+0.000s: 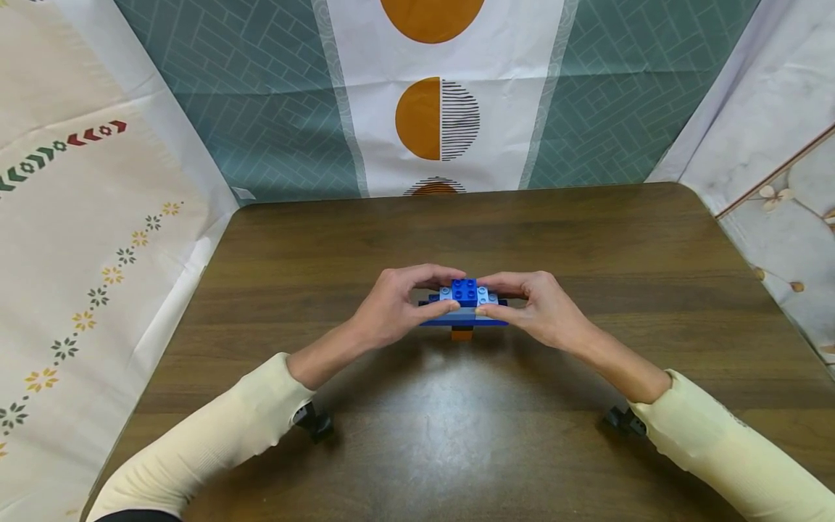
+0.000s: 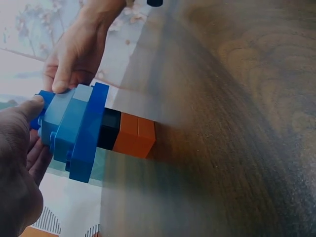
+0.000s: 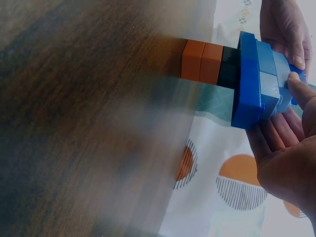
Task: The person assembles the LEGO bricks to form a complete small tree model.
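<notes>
A small tower of toy building bricks stands upright on the table. Its orange bricks [image 2: 136, 134] form the foot, with a black brick [image 2: 109, 129] above them. Over that spreads a wide blue brick [image 3: 247, 81], then narrower light blue bricks [image 3: 269, 85], and one blue brick [image 1: 464, 291] caps the top. My left hand [image 1: 394, 304] grips the upper layers from the left, thumb on the near side and fingers behind. From the right, my right hand [image 1: 551, 308] holds the same layers likewise, its thumb on the near face. The far fingertips are partly hidden behind the bricks.
The brown wooden table [image 1: 313, 246] reaches under both forearms. A teal and white patterned cloth [image 1: 274, 109] hangs behind its back edge, with pale cloths at the left and right sides. Black wrist devices [image 1: 317, 422] hang below the sleeves.
</notes>
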